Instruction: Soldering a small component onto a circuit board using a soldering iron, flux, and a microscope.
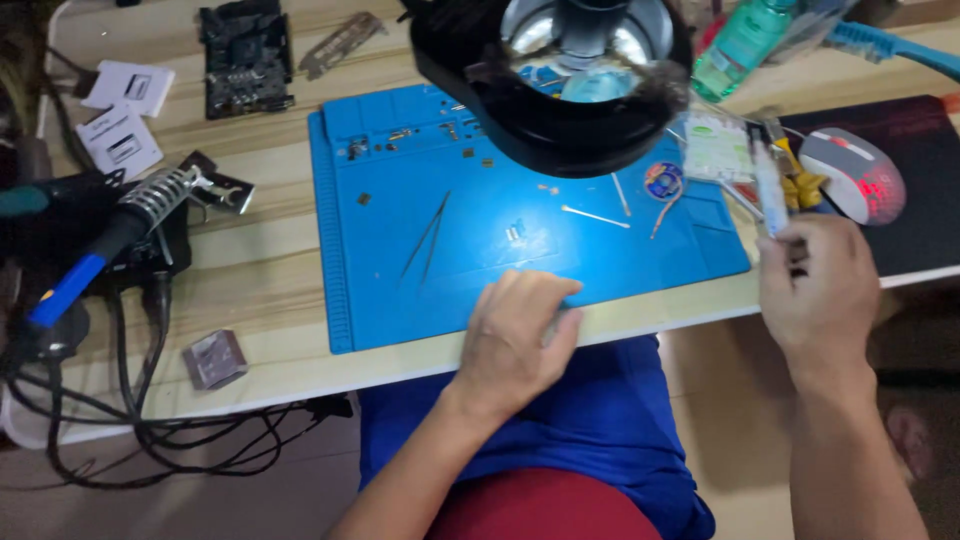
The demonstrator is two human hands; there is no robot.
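Fingers of the right hand (818, 290) grip a white syringe tube (769, 190), while the left hand (515, 335) rests loosely curled, holding nothing, on the blue silicone mat (480, 270).

Centre of blue silicone mat (500, 270) lies open between tweezers (425, 238) and white swab stick (595, 216); magnifier lamp head (560, 90) overhangs mat's far edge, blocking overhead access there; right side crowded by mouse (855, 175), solder wick coil (663, 182); left side blocked by soldering iron (110, 235), cables (170, 430).
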